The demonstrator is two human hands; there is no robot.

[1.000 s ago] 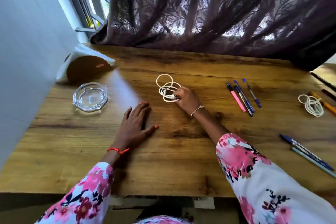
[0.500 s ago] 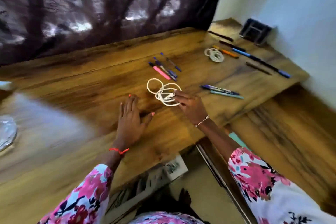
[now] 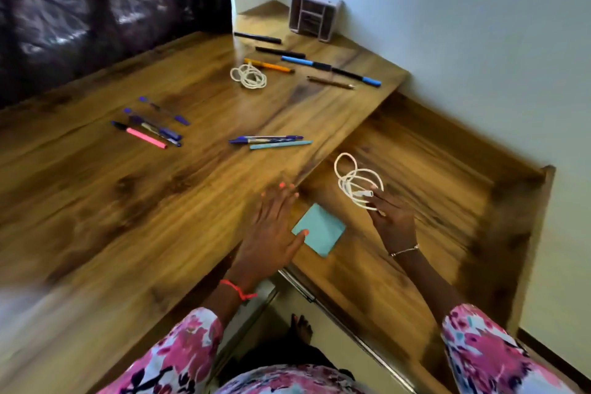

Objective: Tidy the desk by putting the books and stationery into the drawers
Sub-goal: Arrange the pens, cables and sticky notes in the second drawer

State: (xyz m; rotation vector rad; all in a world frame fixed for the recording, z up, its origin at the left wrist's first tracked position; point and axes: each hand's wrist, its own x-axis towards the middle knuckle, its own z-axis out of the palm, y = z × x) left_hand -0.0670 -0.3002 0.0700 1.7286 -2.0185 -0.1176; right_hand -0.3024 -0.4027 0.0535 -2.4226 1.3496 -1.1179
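A loosely coiled white cable (image 3: 355, 181), right of centre, is pinched by the right grip (image 3: 394, 219) over the open wooden drawer (image 3: 454, 201). Half a second ago it lay on the desk (image 3: 128, 201). The left grip (image 3: 271, 233) rests flat, fingers straight, on the desk edge. The drawer holds a teal notepad (image 3: 323, 230).

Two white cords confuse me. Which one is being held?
The cord over the drawer, pinched by the right hand; the other cord lies on the desk beside the orange pen.
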